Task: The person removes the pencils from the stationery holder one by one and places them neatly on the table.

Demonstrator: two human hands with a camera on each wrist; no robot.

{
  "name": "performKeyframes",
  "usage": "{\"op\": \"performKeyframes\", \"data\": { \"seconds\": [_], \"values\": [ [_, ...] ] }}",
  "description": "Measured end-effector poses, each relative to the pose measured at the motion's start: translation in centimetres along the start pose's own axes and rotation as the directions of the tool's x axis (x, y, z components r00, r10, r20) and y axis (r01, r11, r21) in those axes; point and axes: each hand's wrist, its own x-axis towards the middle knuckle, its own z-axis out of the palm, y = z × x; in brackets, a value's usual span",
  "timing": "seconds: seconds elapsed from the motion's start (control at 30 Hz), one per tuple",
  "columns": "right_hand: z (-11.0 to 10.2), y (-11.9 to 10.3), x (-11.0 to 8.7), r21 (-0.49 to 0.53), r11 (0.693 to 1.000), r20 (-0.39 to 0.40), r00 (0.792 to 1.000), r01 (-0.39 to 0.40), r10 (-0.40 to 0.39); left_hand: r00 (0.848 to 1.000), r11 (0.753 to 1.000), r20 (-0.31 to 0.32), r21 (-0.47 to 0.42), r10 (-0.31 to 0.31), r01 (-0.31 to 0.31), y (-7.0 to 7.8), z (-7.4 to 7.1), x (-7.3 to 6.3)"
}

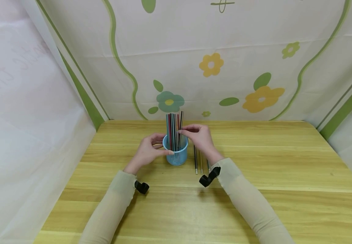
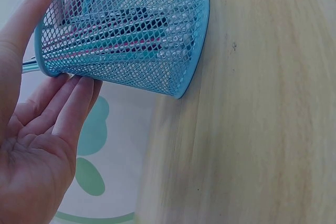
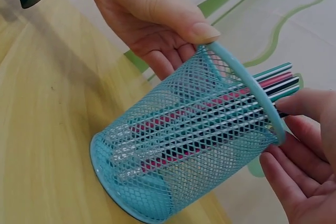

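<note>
A blue mesh pencil cup stands on the table with several striped pencils upright in it, in teal, red and black. My left hand steadies the cup, thumb on its near rim and fingers along its far side; the left wrist view shows the fingers against the mesh. Over the right side of the cup, my right hand pinches a black pencil between thumb and fingertips, its lower part inside the cup. In the right wrist view, the pencils' silvery lower ends show through the mesh.
Right of the cup, a few pencils lie on the wooden table, partly under my right forearm: a black one, a gold one and a third. A flower-printed cloth hangs behind the table.
</note>
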Motion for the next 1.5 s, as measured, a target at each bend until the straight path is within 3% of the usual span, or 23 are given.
{"op": "performKeyframes", "data": {
  "seconds": [0.43, 0.7, 1.03, 1.5],
  "values": [
    [-0.9, -0.7, 0.1, 0.094, 0.995, 0.008, 1.000, -0.022, 0.021, 1.000, 1.000, 0.000, -0.020, -0.004, 0.004, 0.1, 0.0, 0.0],
    [-1.3, -0.9, 0.5, 0.212, 0.977, -0.001, 1.000, 0.000, 0.000, 1.000, 1.000, -0.003, -0.017, 0.000, 0.000, 0.1, 0.0, 0.0],
    [-2.3, -1.6, 0.5, 0.270, 0.963, -0.024, 1.000, 0.022, -0.016, 1.000, 1.000, 0.002, -0.014, 0.010, -0.010, -0.1, 0.0, 0.0],
    [-5.2, -2.9, 0.7, 0.371, 0.923, -0.126, 0.990, 0.104, -0.061, 1.000, 1.000, 0.000, -0.001, 0.008, -0.008, -0.1, 0.0, -0.1]
  ]
}}
